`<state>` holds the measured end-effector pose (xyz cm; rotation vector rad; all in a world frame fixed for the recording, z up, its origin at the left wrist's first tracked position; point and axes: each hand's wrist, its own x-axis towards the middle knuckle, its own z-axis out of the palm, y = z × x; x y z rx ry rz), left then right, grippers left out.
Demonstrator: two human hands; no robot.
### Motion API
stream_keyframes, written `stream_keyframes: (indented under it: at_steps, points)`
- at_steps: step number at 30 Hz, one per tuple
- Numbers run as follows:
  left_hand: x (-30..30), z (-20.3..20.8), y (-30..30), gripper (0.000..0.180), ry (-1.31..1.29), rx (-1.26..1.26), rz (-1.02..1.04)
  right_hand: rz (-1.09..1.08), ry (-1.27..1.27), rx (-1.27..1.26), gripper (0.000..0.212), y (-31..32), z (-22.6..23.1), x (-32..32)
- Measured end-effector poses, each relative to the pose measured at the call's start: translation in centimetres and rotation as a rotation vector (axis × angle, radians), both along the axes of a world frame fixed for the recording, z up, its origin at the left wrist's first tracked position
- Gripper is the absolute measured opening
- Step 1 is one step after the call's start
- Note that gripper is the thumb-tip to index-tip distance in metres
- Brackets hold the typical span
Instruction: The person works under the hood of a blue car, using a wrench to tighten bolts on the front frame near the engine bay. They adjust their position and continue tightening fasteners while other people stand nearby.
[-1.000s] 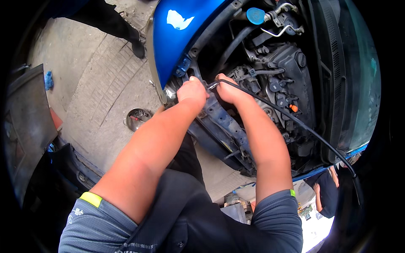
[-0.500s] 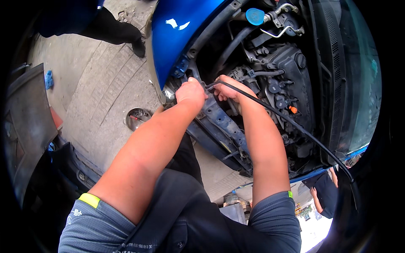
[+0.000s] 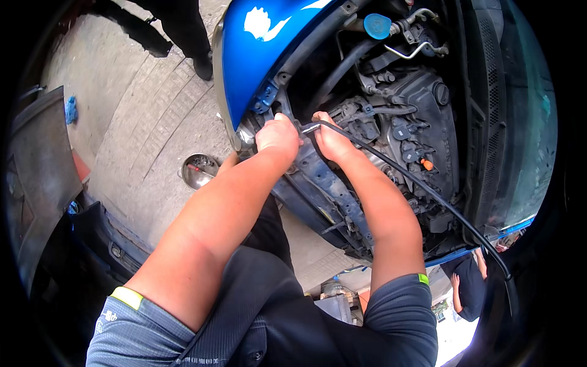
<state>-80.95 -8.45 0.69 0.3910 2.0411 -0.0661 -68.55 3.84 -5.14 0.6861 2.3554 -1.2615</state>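
Observation:
My left hand [image 3: 279,138] is closed at the metal front crossmember [image 3: 327,182] of a blue car, its fingertips turned away and hidden. Just right of it, my right hand [image 3: 332,139] reaches over the engine bay edge with curled fingers; what they grip is hidden. A long black rod [image 3: 408,174], shaped like a hood prop, passes in front of the right hand. Its bent bare-metal end meets the crossmember between my two hands. From there the rod slants down to the right, past the engine [image 3: 422,107].
A blue fender [image 3: 251,61] curves beside the bay; a blue cap [image 3: 377,26] sits at its far end. On the floor is a metal bowl [image 3: 199,178] with small parts. Another person's legs [image 3: 186,33] stand upper left, a second person [image 3: 468,287] lower right. Removed panels [image 3: 46,177] lie left.
My right hand has turned, its fingers drawing up from inside the bay to the rod's bent end. My left hand stays in place. The legs at upper left have shifted.

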Motion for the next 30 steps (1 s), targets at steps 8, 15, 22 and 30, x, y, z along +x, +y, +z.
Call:
stream_keyframes:
  at_steps: [8, 15, 22, 30]
  points:
    - [-0.2, 0.0, 0.1, 0.067, 0.000, 0.005, 0.075, 0.144, -0.611, -0.290, 0.019, 2.3, 3.9, -6.8]
    - [-0.1, 0.2, 0.2, 0.066, 0.013, -0.011, 0.031, 0.143, -0.198, -0.077, 0.027, 1.2, 1.0, -2.2]
    - [0.4, -0.7, 0.2, 0.067, 0.040, 0.011, -0.020, 0.148, -0.078, -0.013, 0.029, 1.6, 0.2, -1.0]
    - [0.1, -0.4, -0.4, 0.065, 0.025, -0.002, 0.032, 0.198, -0.767, -0.178, 0.023, 1.6, 4.1, -8.4]
